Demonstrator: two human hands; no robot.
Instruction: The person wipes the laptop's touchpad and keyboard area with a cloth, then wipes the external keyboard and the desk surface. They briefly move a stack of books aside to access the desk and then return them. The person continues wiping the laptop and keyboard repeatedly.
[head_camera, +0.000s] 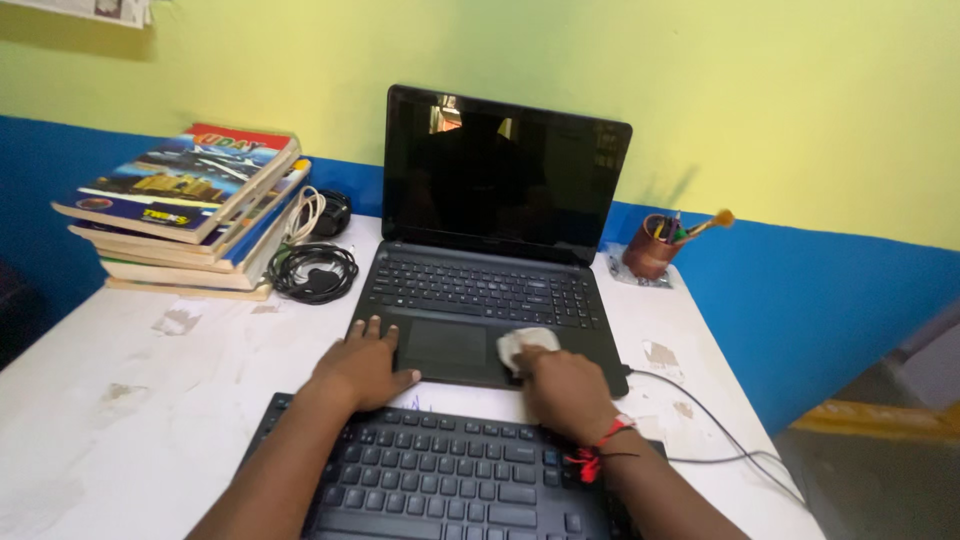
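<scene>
White worn desk (150, 400) against a yellow-and-blue wall (800, 120) carries a laptop (490, 250); left hand (362, 368) lies flat, empty, on its front edge; right hand (565, 390) presses a white cloth (525, 345) beside the touchpad; the keyboard (450, 480) nearer the person is cut off.

The right hand (563, 388) covered most of the white cloth (524, 345). The lower picture edge cut off the black keyboard (450, 485). The pen holder's (652, 250) contents were too small to tell apart.

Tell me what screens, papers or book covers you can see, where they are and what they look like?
Laptop screen: upright at the table's back, a dark, switched-off rectangle in a black frame.
Top book cover: on the stack of books at back left, mostly blue with a red band.
Paper: on the wall, top left, whitish; only its lower edge shows.
</scene>
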